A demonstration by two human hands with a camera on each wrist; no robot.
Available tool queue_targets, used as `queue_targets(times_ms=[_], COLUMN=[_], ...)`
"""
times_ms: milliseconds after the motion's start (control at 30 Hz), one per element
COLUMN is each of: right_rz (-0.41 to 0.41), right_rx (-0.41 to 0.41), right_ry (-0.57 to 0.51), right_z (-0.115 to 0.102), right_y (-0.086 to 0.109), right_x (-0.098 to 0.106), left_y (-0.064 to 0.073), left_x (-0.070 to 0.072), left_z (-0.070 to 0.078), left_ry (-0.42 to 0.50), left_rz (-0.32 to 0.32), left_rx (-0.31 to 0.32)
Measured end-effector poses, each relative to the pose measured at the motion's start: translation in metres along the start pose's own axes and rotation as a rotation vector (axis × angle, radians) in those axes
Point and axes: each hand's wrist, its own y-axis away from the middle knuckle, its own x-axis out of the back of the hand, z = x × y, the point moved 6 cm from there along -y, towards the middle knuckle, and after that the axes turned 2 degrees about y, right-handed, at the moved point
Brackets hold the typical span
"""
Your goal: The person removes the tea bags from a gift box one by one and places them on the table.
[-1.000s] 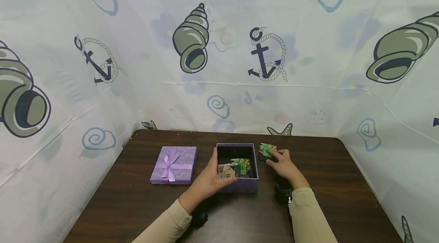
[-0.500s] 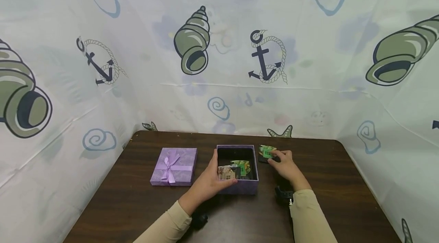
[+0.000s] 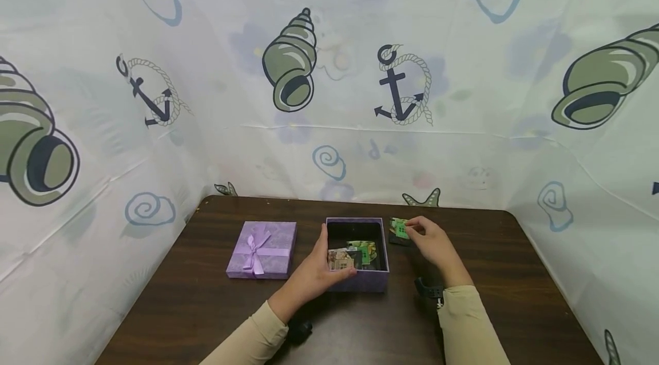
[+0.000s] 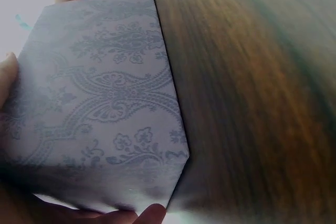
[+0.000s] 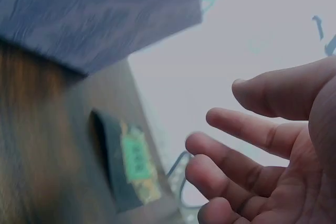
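Green-black packet lies near tabletop's far edge, just right of box. Right hand nearer: packet left of and below its fingertips, long axis unclear. Thumb and fingers parted, nothing held. Left hand grips box's near left corner, fingers along left wall.

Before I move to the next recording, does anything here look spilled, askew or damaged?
Nothing looks spilled or damaged. One packet lies on the table, outside the box, which stands out mildly because the other packets are inside, overlapping untidily. The lid rests to the box's left.
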Motion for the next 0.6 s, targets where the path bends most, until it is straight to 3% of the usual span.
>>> queue_targets(times_ms=[367, 600], right_rz=[-0.004, -0.054], right_rx=[0.073, 0.113], right_ry=[-0.056, -0.122], right_z=[-0.047, -0.073], right_y=[0.014, 0.024], right_x=[0.014, 0.005], left_y=[0.001, 0.000], left_x=[-0.001, -0.002], left_z=[-0.001, 0.000], left_ry=[0.048, 0.039], left_rz=[-0.051, -0.053], left_rx=[-0.011, -0.015])
